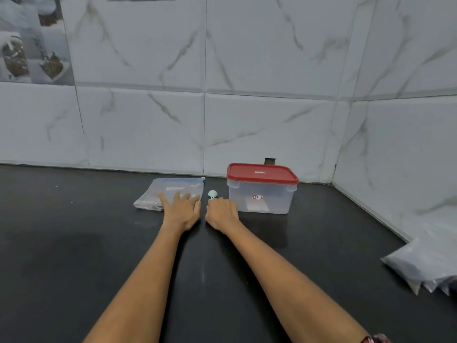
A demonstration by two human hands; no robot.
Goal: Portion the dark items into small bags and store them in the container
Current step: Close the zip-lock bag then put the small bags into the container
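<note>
A clear zip bag (pixel 170 189) with white lettering lies flat on the black counter near the back wall. My left hand (pixel 181 209) rests on its near right part with fingers spread straight. Just to the right, my right hand (pixel 221 214) has its fingers curled round the handle of a small pale-blue spoon (pixel 212 193), whose bowl sticks out beyond the fingers. A clear plastic container (pixel 262 198) with a red lid (pixel 262 173) closed on top stands right of the spoon. What the bag contains is hard to tell.
A stack of grey plastic bags (pixel 425 266) lies at the counter's right edge against the side wall. The black counter (pixel 74 243) meets marble-patterned walls at the back and right. A small dark opening (pixel 270 161) sits in the wall behind the container.
</note>
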